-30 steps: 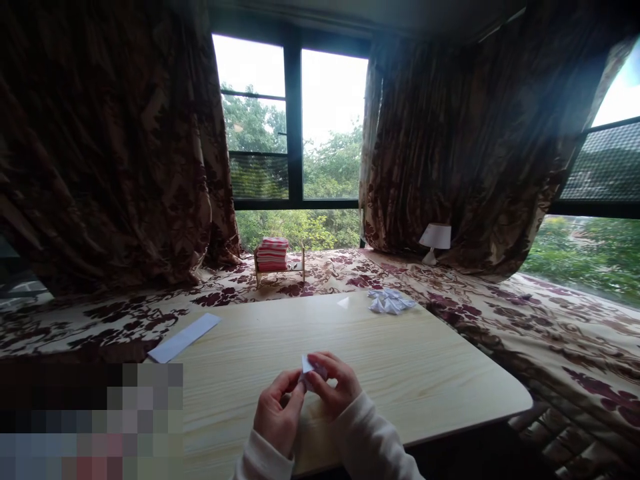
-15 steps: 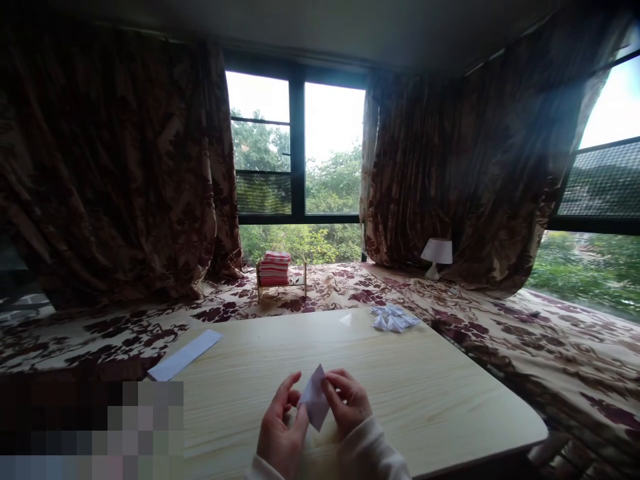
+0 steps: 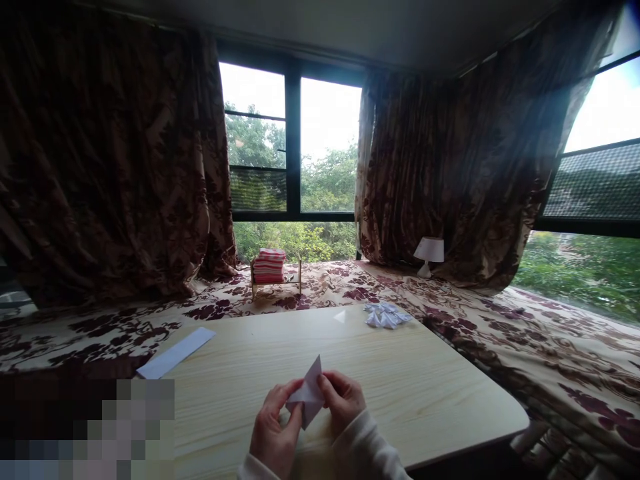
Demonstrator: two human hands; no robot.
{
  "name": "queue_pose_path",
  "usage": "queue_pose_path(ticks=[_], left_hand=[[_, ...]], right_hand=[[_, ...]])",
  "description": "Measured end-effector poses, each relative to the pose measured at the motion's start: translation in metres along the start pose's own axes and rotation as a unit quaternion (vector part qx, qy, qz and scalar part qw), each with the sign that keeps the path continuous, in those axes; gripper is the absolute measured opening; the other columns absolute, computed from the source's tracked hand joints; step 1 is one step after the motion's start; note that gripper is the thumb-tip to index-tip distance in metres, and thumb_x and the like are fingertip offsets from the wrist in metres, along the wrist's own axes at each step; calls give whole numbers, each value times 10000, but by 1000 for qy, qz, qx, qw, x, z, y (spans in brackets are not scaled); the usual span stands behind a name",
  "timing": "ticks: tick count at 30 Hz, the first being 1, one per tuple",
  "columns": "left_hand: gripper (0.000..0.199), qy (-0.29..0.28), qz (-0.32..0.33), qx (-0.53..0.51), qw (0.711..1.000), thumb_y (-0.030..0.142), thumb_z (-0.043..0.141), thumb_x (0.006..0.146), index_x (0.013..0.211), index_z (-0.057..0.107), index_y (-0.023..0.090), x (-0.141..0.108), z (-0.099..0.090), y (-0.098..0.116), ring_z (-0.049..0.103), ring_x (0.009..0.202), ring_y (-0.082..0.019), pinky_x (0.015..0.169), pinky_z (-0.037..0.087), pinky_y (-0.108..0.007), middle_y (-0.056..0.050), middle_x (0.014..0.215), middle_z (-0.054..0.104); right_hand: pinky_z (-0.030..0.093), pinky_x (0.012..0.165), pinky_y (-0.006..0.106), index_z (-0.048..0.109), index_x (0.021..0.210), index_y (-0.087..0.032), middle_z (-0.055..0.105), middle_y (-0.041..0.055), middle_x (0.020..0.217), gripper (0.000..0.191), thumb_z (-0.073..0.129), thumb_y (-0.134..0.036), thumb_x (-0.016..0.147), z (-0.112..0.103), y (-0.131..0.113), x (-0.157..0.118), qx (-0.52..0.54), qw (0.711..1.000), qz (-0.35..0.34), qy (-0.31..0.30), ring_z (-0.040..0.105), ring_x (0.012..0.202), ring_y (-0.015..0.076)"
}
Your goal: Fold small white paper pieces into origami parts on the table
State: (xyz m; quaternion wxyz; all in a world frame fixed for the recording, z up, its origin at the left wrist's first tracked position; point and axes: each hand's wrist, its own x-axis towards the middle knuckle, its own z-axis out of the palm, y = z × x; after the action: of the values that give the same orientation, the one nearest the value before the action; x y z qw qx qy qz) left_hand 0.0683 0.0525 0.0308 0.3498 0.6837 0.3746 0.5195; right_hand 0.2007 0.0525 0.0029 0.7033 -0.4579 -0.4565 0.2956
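Between my hands is a small piece of folded white paper point(image 3: 311, 393), held above the near part of the table with one sharp point upward. My left hand point(image 3: 277, 421) pinches its left side, thumb in front and fingers behind. On the right edge, the thumb and fingers of my right hand point(image 3: 344, 397) are closed. Toward the far right of the tabletop lies a cluster of several folded white paper pieces point(image 3: 386, 315). A flat white paper strip point(image 3: 177, 353) rests at the table's left edge.
The pale wood-grain table point(image 3: 425, 387) has a rounded near right corner. Behind it, a floral-covered ledge point(image 3: 340, 283) carries a small rack point(image 3: 277, 283) with folded red-and-white cloths point(image 3: 269, 265) and a white lamp point(image 3: 429, 251). Dark patterned curtains point(image 3: 115, 167) flank the windows.
The left fingers, lifted off the paper before, have closed onto its left side. The folded paper has turned and its shape has opened out sideways. The view has shifted slightly.
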Motion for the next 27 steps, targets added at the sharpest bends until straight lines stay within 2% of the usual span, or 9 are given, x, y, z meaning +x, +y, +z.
queue_pose_path(ticks=[4,7,9,13,17,20,23,27], left_hand=[[309,56,-50,-7,997,363,616,637,869,698,177,0,0,0,606,891,-257,839,464,-356,-82,912,682],[335,65,-93,-19,993,414,607,645,846,699,162,0,0,-5,620,849,-255,794,483,-335,-85,874,693],[339,68,-114,-40,990,423,611,640,828,699,155,1,-1,-5,631,805,-247,720,503,-303,-83,836,699],[336,87,-130,-77,985,428,634,614,788,696,147,2,-3,-1,634,685,-217,604,504,-258,-64,749,703],[315,108,-133,-76,982,428,614,636,759,682,146,2,-4,0,620,677,-196,608,488,-236,-50,714,693],[315,99,-140,-90,981,418,626,621,766,666,141,3,-2,-2,620,667,-195,594,488,-240,-51,705,688],[320,81,-149,-107,980,393,668,576,767,660,136,5,1,-2,610,628,-186,558,478,-233,-41,672,677],[331,76,-168,-130,974,442,635,627,724,659,126,7,1,2,536,501,-128,456,410,-192,-3,555,623]], right_hand=[[330,352,185,673,670,-137,501,-17,433,399,580,-524,699,0,-7,-2,13,1000,22,5,386,375,72],[348,352,189,680,680,-135,502,-15,423,405,566,-522,716,1,-11,-3,-2,1000,11,-12,414,378,80],[382,373,195,687,756,-140,573,7,494,373,595,-498,705,1,-12,-5,8,999,10,-35,482,421,100],[487,501,247,652,921,-153,681,74,770,389,674,-437,656,0,-8,-7,47,995,15,-90,615,619,171],[522,656,311,620,1003,-148,684,92,832,410,657,-411,690,-2,-8,-8,45,988,-4,-150,637,771,218],[520,709,328,618,1011,-153,682,104,899,393,629,-415,718,-2,-10,-7,44,984,-11,-169,634,836,234],[518,703,328,631,998,-154,684,98,879,383,620,-421,724,-2,-12,-7,38,985,-9,-170,637,810,232],[502,574,259,666,926,-160,660,40,676,334,591,-430,743,-3,-13,-8,24,988,3,-153,606,615,161]])
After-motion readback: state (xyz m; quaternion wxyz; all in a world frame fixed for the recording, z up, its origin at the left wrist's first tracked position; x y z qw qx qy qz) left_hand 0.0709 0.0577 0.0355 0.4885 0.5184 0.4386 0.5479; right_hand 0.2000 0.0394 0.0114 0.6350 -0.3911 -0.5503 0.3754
